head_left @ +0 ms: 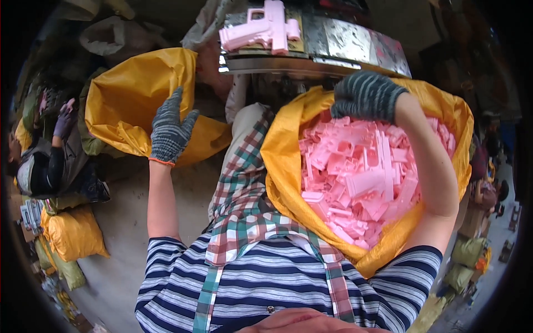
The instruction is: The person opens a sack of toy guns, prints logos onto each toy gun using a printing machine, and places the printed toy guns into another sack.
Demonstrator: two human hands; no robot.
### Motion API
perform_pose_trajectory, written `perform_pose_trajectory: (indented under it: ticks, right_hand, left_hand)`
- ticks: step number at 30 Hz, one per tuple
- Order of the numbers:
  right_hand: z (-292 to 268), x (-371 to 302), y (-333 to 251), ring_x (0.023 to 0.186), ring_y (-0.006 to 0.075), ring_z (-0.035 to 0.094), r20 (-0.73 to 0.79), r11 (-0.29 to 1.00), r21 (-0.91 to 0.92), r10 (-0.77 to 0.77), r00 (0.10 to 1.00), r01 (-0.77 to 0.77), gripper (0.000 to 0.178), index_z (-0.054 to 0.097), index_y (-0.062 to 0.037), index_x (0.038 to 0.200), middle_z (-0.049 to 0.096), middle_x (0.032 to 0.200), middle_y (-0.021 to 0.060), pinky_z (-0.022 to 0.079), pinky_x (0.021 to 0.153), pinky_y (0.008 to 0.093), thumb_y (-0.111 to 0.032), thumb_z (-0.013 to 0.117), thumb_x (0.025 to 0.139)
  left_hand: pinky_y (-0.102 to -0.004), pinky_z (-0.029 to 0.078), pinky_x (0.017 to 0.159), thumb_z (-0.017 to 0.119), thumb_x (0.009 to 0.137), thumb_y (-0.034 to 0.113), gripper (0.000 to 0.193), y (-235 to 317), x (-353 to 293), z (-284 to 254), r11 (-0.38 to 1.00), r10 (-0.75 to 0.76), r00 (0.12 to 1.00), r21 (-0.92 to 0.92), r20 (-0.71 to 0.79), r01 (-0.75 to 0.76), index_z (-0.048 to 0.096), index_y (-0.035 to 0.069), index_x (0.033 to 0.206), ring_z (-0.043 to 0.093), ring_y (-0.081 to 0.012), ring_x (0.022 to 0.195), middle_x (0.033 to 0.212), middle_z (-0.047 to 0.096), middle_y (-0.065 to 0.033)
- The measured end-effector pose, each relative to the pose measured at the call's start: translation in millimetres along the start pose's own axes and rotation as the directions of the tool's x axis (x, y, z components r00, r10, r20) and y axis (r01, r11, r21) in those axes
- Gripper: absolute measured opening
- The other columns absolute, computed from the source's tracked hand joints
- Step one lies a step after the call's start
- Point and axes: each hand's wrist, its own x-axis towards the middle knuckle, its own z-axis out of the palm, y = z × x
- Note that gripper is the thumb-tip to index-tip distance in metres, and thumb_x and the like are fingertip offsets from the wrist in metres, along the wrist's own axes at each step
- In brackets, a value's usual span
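My left hand (pixel 173 127), in a grey striped knit glove, is open with its fingers stretched out, at the right side of a yellow woven sack (pixel 119 94) with a wide mouth. My right hand (pixel 369 99), gloved alike, has its fingers curled at the far rim of a second yellow sack (pixel 283 150). Whatever those fingers may hold is hidden. Pink plastic toy pistol parts (pixel 363 177) fill this sack. Beyond it, a pink toy pistol piece (pixel 266 28) lies on a metal workbench (pixel 355 47).
A whitish bag (pixel 119 36) stands behind the left sack. At the far left, another person (pixel 47 161) wears a purple glove (pixel 64 125). A full yellow sack (pixel 75 233) sits on the floor nearby. Green sacks (pixel 466 255) lie at the right.
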Motion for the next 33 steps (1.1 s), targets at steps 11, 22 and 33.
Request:
perform_pose_trajectory:
  ticks: [11,22,33]
  right_hand:
    - [75,13,-12,0.086,0.033,0.063,0.095,0.923,-0.153,0.37,0.924,-0.354,0.04,0.056,-0.002,0.103,0.065,0.088,0.0202,0.05,0.075,0.0418,-0.021,0.068,0.07]
    - [34,-8,-18,0.092,0.0315,0.06,-0.412,0.985,0.11,-0.078,0.908,0.134,0.045,0.057,-0.0028,0.109,0.061,0.101,0.0159,0.048,0.081,0.0364,-0.007,0.072,0.066]
    - [-6,-41,-66,0.092,0.0344,0.059,-0.389,0.988,0.096,-0.071,0.918,0.118,0.055,0.055,-0.0028,0.113,0.061,0.101,0.0169,0.047,0.08,0.039,-0.024,0.076,0.067]
  left_hand:
    - [-0.0362,0.042,0.092,0.065,0.08,0.02,0.049,74,0,29,0.891,0.147,0.965,-0.453,0.217,-0.034,0.05,0.0,0.123,0.054,-0.0319,0.107,0.115,0.056,-0.02]
    - [-0.0303,0.043,0.091,0.069,0.079,0.016,0.061,111,-6,34,0.511,0.269,0.889,-0.837,0.371,0.194,0.041,0.005,0.132,0.051,-0.0191,0.109,0.12,0.053,-0.0114]
    - [-0.0357,0.05,0.078,0.072,0.062,0.013,0.055,122,14,23,0.734,0.282,0.953,-0.614,-0.113,-0.29,0.055,-0.002,0.112,0.063,-0.0334,0.087,0.097,0.062,-0.0201]
